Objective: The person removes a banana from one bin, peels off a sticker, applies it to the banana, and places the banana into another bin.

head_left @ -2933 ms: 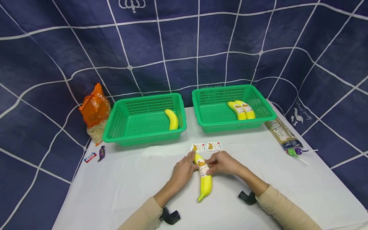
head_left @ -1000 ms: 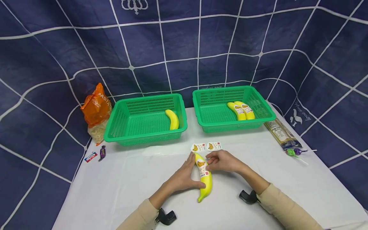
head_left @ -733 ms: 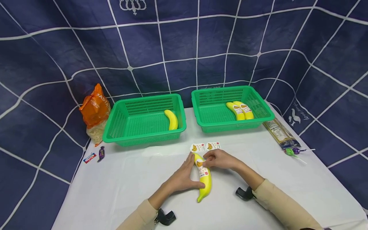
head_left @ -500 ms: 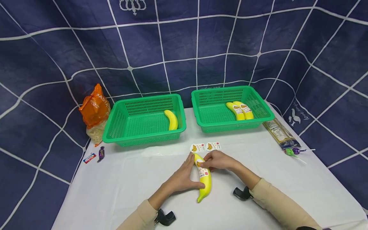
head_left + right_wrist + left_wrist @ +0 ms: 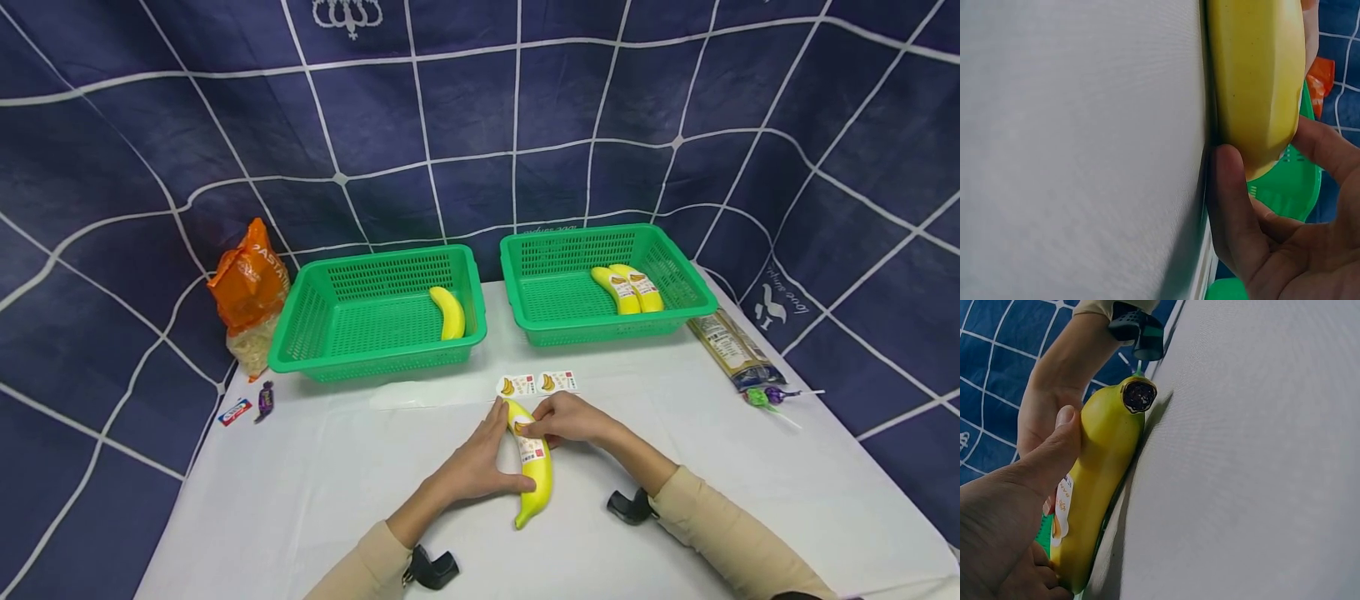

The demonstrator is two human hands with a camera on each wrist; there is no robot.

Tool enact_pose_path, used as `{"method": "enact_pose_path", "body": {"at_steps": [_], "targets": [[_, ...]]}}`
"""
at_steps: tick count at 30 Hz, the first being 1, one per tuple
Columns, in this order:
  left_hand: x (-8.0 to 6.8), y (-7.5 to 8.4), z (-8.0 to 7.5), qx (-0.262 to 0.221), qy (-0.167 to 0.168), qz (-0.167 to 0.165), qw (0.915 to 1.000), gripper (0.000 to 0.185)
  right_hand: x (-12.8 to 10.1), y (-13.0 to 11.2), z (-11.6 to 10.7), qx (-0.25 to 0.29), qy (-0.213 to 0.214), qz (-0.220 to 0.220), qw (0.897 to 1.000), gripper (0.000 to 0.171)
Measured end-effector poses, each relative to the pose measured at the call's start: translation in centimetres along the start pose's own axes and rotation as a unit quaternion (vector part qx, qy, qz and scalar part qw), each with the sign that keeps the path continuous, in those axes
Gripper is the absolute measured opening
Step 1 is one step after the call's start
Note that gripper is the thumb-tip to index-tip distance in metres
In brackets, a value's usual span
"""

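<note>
My left hand (image 5: 475,461) lay on the white table (image 5: 315,483) against the left flank of the banana (image 5: 534,467), fingers stretched along the fruit toward its far end and thumb curled across its middle, so I was gripping it from the side. The banana rested flat on the table in front of me, its long axis running away from me toward the two green baskets (image 5: 375,312), stalk end far, dark tip near. In the left wrist view my thumb (image 5: 1054,453) pressed on the yellow skin just below the label (image 5: 1061,509). On the other side, my right hand (image 5: 573,419) came in from the right at the far end, fingertips pinched on the label's upper edge. Both hands touched the fruit; the right was nearer the label, its forearm angled across the table, wrist low.
</note>
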State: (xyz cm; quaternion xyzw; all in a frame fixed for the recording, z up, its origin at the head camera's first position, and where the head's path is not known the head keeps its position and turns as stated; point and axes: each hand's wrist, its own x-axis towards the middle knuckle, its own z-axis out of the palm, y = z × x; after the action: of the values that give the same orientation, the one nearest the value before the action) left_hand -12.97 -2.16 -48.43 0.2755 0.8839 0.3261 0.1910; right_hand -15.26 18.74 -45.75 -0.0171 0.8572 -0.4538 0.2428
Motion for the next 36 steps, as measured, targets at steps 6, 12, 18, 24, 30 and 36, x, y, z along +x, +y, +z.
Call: {"method": "enact_pose_path", "body": {"at_steps": [6, 12, 18, 24, 30, 36], "targets": [[0.0, -0.3, -0.1, 0.002, 0.002, -0.003, 1.0, 0.125, 0.3, 0.3, 0.1, 0.006, -0.001, -0.01, 1.0, 0.033], [0.6, -0.5, -1.0, -0.019, 0.05, 0.02, 0.9984, 0.105, 0.5, 0.5, 0.0, 0.003, 0.003, -0.022, 1.0, 0.032], [2.4, 0.1, -2.3, -0.024, 0.14, 0.038, 0.9891, 0.074, 0.3, 0.5, -0.2, 0.006, -0.004, -0.026, 1.0, 0.029], [5.5, 2.0, -4.2, -0.009, 0.183, 0.061, 0.9812, 0.077, 0.1, 0.6, -0.5, -0.007, -0.008, -0.035, 0.999, 0.03], [9.6, 3.1, -5.2, 0.036, 0.213, 0.08, 0.9731, 0.095, 0.2, 0.8, -0.4, 0.007, -0.017, -0.041, 0.999, 0.029], [13.1, 3.8, -6.3, 0.018, 0.235, 0.05, 0.9705, 0.105, -0.1, 0.7, -0.5, 0.012, -0.02, -0.041, 0.999, 0.029]]}}
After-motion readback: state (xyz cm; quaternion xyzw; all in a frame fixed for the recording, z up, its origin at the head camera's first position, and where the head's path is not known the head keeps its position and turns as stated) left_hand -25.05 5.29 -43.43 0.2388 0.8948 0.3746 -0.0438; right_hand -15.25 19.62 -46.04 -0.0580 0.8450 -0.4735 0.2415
